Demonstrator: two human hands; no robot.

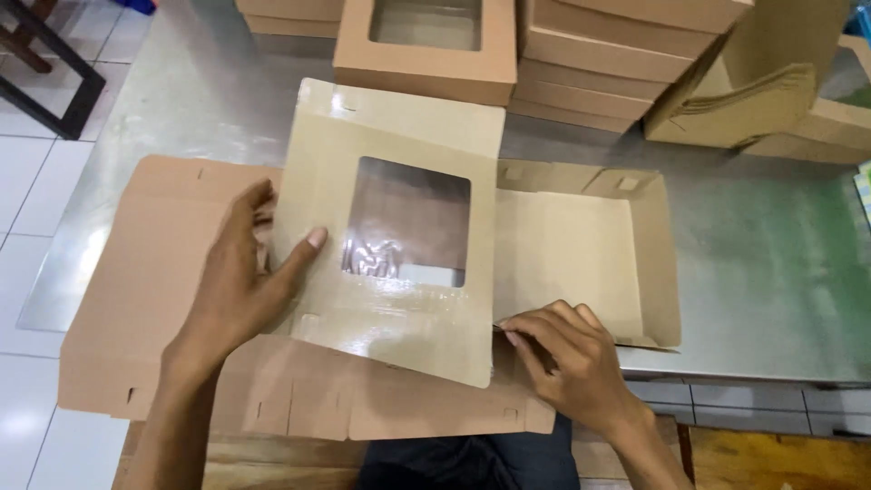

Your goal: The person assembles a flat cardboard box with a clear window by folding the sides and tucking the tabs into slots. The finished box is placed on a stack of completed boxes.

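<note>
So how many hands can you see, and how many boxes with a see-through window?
Hands: 2 (left hand, right hand)
Boxes with a window: 2 (half-folded window box, finished window box behind it)
Total: 4

A brown windowed carton [399,263] lies half-folded at centre, with finished brown boxes [599,63] stacked behind.
</note>
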